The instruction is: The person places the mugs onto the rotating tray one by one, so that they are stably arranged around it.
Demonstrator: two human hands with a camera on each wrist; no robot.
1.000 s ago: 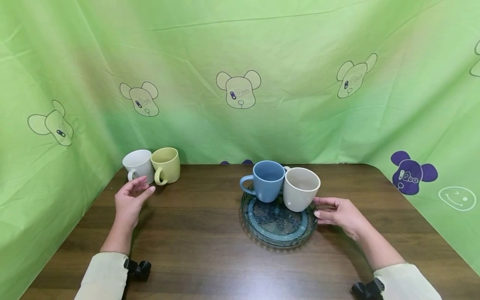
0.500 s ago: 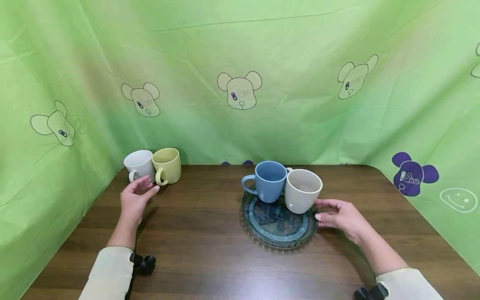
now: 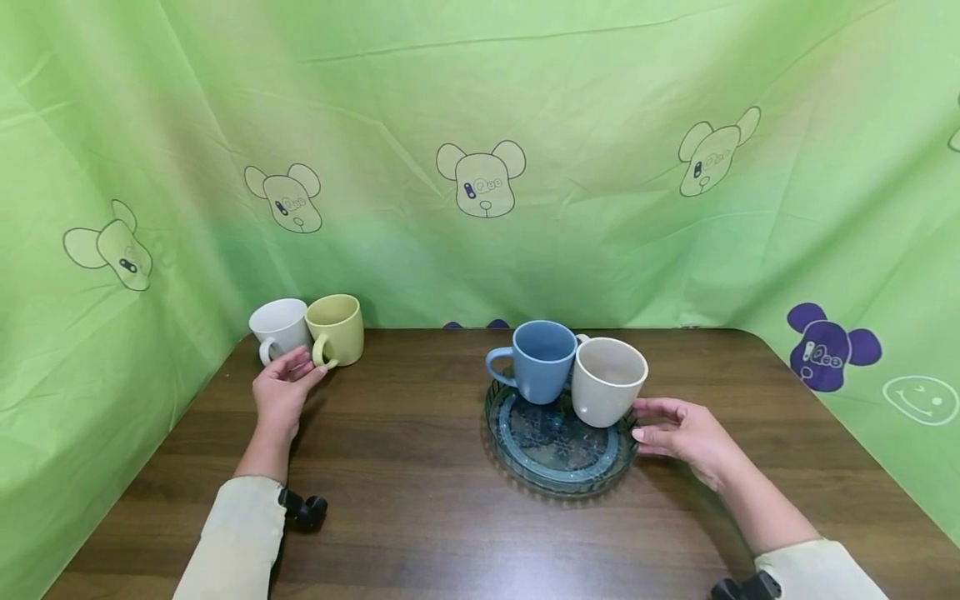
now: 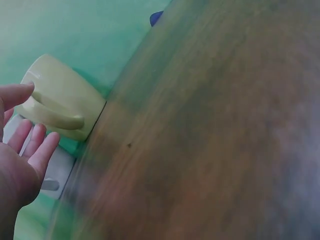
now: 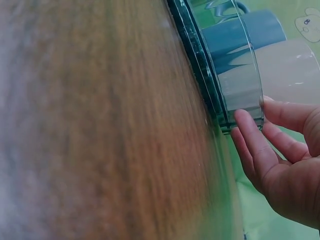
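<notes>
In the head view my left hand [image 3: 281,396] is at the yellow mug [image 3: 345,329]. Its thumb and fingers are spread on either side of the mug's handle [image 4: 57,117], with a gap between them in the left wrist view. My right hand [image 3: 686,437] touches the edge of a round blue-tinted glass tray [image 3: 562,479], its fingertips at the rim and outer wall in the right wrist view. Upright on the tray stand a blue mug [image 3: 542,367] and a cream mug [image 3: 607,387], side by side. A white mug [image 3: 277,325] stands left of the yellow one.
The brown wooden table [image 3: 420,533] carries all the mugs and the tray. A green printed cloth [image 3: 390,250] hangs close behind its back edge and along both sides. The white and yellow mugs stand at the back left corner.
My left hand has moved right and slightly up, from below the white mug to the yellow mug's handle. The right hand has kept its place at the tray, and the mugs stand as before.
</notes>
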